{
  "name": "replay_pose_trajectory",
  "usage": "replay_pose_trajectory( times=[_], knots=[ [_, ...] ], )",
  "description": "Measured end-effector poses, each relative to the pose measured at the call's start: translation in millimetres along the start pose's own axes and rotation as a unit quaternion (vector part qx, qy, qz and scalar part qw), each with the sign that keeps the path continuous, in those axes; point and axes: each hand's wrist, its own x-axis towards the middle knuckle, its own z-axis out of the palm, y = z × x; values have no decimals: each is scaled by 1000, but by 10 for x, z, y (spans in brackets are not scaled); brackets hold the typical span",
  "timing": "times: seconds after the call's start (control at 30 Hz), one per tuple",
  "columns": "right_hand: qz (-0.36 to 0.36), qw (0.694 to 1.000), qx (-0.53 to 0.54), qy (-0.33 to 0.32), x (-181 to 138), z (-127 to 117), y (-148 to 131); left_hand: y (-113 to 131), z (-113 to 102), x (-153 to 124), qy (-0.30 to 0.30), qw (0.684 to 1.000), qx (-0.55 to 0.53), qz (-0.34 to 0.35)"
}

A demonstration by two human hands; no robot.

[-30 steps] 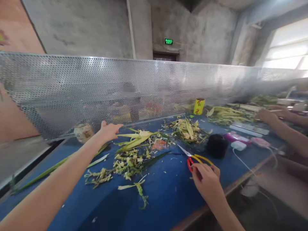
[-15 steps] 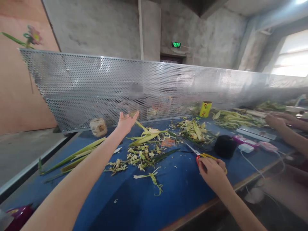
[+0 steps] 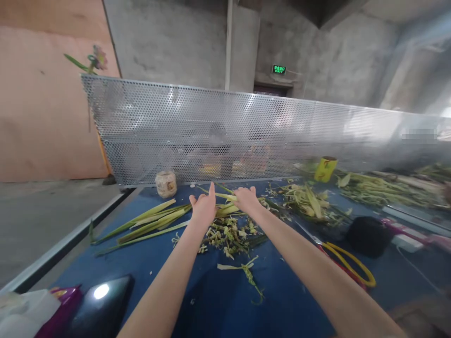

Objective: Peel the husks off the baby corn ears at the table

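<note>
Now off the scissors [image 3: 320, 243], the right hand [image 3: 246, 199] meets the leaf [image 3: 227, 196], grip unclear; the left hand [image 3: 204, 207], spread, can assist.

There are two hands [image 3: 204, 209] at centre; at right, one pair of scissors [image 3: 320, 245] and one yellow cylinder [image 3: 324, 170]; at top, one exit sign [image 3: 279, 69].

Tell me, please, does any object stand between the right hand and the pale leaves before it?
Nothing visible does: the right hand is at the pale leaves, seemingly touching them. The scissors lie farther right, off that path.
</note>
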Motion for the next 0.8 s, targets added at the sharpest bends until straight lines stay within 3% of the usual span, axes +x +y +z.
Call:
replay_pose_trajectory(
  times=[0.2,0.47,0.8],
  knots=[
    [5,1000,10,4,122,227,-13,-48,114,-35,-10,1000,7,12],
    [143,978,148,21,105,29,324,-69,92,-35,-5,999,-7,37],
    [164,946,280,1,56,88,309,-22,-84,-343,2,992,-123,36]
  ],
)
